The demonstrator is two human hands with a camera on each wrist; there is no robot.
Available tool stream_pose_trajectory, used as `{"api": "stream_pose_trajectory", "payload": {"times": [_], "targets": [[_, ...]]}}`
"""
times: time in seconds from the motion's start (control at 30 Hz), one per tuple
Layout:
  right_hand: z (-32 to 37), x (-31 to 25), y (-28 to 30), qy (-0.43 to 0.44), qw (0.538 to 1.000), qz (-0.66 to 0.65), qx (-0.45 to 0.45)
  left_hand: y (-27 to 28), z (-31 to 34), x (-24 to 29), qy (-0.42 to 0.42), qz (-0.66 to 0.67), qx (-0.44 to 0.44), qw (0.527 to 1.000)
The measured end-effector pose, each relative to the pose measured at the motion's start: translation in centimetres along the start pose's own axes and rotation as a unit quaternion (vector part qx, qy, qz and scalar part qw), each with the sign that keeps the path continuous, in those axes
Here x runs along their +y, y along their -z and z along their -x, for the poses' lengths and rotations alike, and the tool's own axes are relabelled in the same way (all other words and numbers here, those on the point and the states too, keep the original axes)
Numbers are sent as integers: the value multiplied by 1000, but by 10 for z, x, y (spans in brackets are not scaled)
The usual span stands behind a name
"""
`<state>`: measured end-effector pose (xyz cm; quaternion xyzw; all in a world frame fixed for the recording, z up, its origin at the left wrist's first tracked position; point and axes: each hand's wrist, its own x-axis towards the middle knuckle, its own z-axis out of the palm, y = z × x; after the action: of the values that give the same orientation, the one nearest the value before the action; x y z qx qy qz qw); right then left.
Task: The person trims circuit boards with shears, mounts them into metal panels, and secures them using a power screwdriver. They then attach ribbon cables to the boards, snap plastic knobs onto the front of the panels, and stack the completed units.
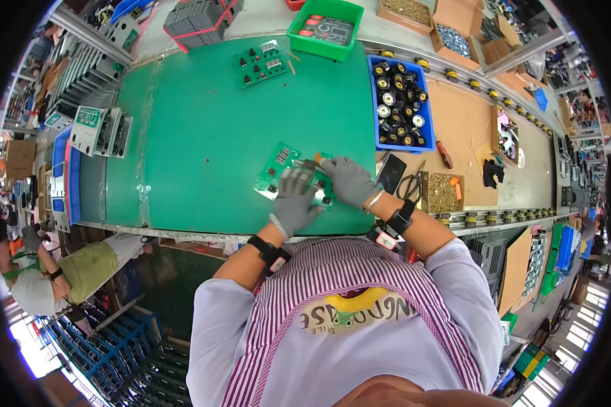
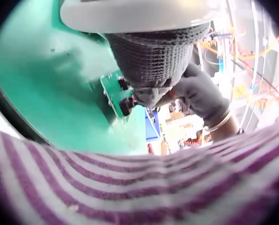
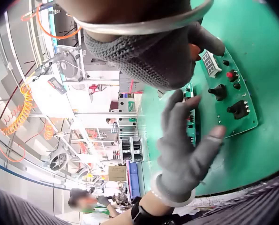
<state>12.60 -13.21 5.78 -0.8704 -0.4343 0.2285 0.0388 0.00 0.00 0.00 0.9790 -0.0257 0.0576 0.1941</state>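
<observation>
My gloved right hand [image 1: 351, 183] grips a small tool with an orange part [image 1: 317, 157]; its kind is mostly hidden by the fingers. The tool's dark end lies over a green circuit board [image 1: 268, 178] with a digit display. My left hand [image 1: 295, 203], gloved with bare fingertips, hovers low over the boards. In the right wrist view its fingers [image 3: 174, 122] are spread and hold nothing. A second circuit board [image 3: 230, 99], carrying a display, black knob shafts and a red button, lies beneath my right hand on the green mat [image 1: 204, 136].
To the right stand a blue crate [image 1: 404, 147] of black knobs, a phone [image 1: 391, 173], scissors [image 1: 410, 186], a red-handled screwdriver [image 1: 444, 154] and a box of small parts [image 1: 443, 192]. More boards [image 1: 260, 66] and a green bin [image 1: 319, 49] are at the back. Another person [image 1: 41, 285] is at left.
</observation>
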Motion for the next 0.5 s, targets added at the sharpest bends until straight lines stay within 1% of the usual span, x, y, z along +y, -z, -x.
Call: {"api": "stream_pose_trajectory", "payload": {"times": [0.07, 0.17, 0.2, 0.23, 0.3, 0.37, 0.5], "targets": [[-8, -1, -2, 11, 999, 15, 29, 10, 4, -17, 60, -48, 47, 996], [-29, -22, 2, -3, 999, 38, 18, 30, 10, -46, 144, -65, 25, 987], [-35, -24, 1, -10, 998, 53, 16, 22, 12, -56, 143, -52, -34, 988], [-40, -25, -3, -17, 998, 67, 12, 15, 14, -60, 148, -50, -36, 987], [-52, -24, -7, -36, 996, 78, -1, 4, 15, -63, 157, -45, -38, 986], [-60, -20, -9, -63, 995, 73, -23, -5, 17, -64, 161, -40, -13, 986], [-60, -20, -9, -58, 995, 85, -5, -9, 19, -65, 162, -31, 11, 986]]}}
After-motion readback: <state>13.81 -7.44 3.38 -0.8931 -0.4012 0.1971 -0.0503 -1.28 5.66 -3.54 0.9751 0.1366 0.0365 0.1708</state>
